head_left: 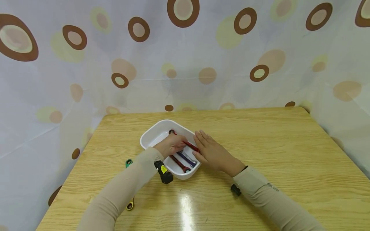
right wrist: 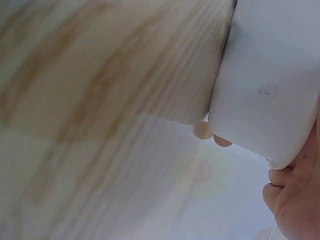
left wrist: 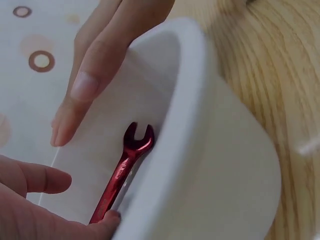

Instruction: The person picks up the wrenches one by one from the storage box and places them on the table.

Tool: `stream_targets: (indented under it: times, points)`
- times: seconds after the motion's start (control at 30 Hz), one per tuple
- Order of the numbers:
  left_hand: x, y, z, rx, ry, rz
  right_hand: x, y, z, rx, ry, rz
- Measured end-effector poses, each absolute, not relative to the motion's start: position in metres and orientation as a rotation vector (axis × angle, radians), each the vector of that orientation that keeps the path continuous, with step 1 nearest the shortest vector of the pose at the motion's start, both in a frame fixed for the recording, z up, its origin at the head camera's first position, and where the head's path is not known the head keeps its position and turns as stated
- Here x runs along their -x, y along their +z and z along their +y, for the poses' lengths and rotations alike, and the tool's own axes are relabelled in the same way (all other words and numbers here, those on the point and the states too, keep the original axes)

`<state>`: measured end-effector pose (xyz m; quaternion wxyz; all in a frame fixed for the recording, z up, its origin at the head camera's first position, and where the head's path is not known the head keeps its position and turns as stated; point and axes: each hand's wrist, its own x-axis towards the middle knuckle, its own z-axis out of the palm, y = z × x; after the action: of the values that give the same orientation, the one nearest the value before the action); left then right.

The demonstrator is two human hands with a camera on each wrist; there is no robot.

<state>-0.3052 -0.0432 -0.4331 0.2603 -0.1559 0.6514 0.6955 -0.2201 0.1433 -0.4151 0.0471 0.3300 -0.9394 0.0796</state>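
A white plastic bin [head_left: 153,133] holds several combination wrenches. My left hand [head_left: 174,144] reaches down into it, over a red wrench [head_left: 191,146] lying along the far side. Nearer lie a purple-blue wrench [head_left: 187,158] and a dark red wrench [head_left: 180,163]. In the left wrist view, the left thumb [left wrist: 102,225] touches a red wrench [left wrist: 119,181] with its open jaw end showing; the finger above is extended, apart from the thumb. My right hand [head_left: 212,152] rests against the bin's right rim with straight fingers, which lap over the edge in the left wrist view.
Left of the bin on the wooden table [head_left: 260,134], a green ring end [head_left: 128,162] and a yellow ring end [head_left: 130,205] show beside my left sleeve, which hides what lies between. A patterned cloth [head_left: 185,54] hangs around the table's back and sides.
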Motion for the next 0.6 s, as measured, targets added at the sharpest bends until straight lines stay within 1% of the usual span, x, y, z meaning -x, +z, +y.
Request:
stream_targets:
  times: [0.03, 0.13, 0.23, 0.27, 0.37, 0.47, 0.5, 0.6]
  points:
    - [0.294, -0.418, -0.039, 0.442, 1.886, 1.791, 0.22, -0.415, 0.143, -1.005, 0.242, -2.862]
    - [0.279, -0.4, -0.031, 0.442, 1.955, 1.821, 0.22, -0.415, 0.142, -1.001, 0.24, -2.849]
    - [0.279, -0.407, -0.03, 0.467, 2.02, 1.807, 0.218, -0.417, 0.14, -1.019, 0.247, -2.831]
    - [0.286, -0.421, -0.033, 0.426, 2.061, 1.786, 0.218, -0.417, 0.14, -1.024, 0.25, -2.827]
    - [0.288, -0.431, -0.034, 0.425, 2.07, 1.794, 0.215, -0.418, 0.139, -1.034, 0.252, -2.823]
    - [0.284, -0.429, -0.034, 0.414, 2.038, 1.884, 0.215, -0.419, 0.138, -1.03, 0.235, -2.815]
    - [0.276, -0.419, -0.031, 0.45, 2.007, 1.924, 0.215, -0.418, 0.138, -1.028, 0.229, -2.815]
    - [0.273, -0.416, -0.032, 0.447, 2.009, 1.962, 0.216, -0.417, 0.138, -1.024, 0.224, -2.814]
